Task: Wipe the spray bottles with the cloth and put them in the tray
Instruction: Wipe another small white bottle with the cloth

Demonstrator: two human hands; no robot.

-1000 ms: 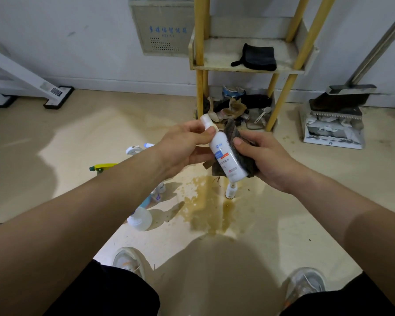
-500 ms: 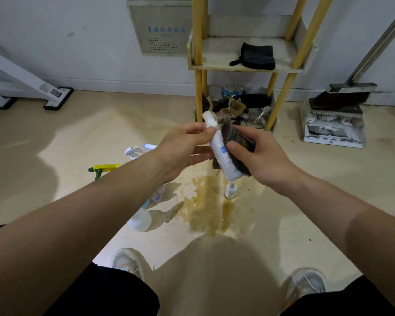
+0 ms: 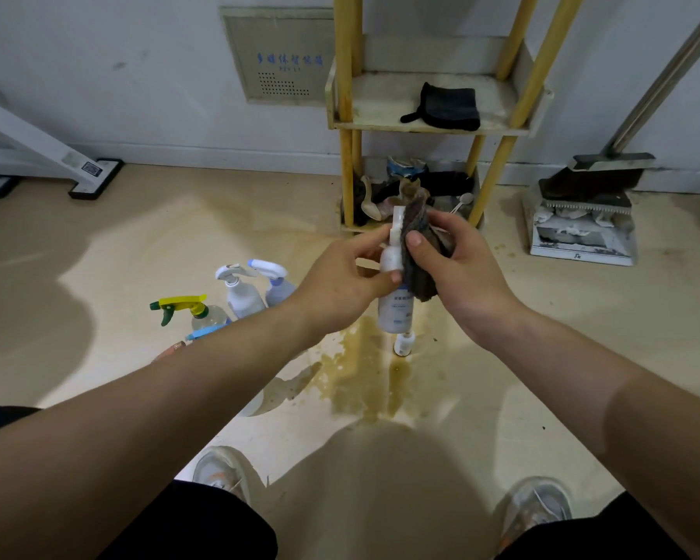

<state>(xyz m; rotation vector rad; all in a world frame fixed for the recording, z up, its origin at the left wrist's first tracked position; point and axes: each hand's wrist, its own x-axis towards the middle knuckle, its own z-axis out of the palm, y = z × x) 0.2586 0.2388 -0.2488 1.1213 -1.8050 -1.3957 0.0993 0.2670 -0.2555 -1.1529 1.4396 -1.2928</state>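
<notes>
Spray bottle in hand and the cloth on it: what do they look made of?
Spray bottle: probably plastic, opaque white and smooth with a faint sheen; blue print sits directly on its body.
Cloth: a soft textile, possibly terry or microfibre, grey-brown and matte; it shows fine ribbed rows and bends in limp folds against the bottle's upper part.

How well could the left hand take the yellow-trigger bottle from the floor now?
Probably not yet: the left hand holds the white spray bottle, and the right hand presses the cloth on it. Nothing blocks the yellow-trigger bottle itself.
</notes>
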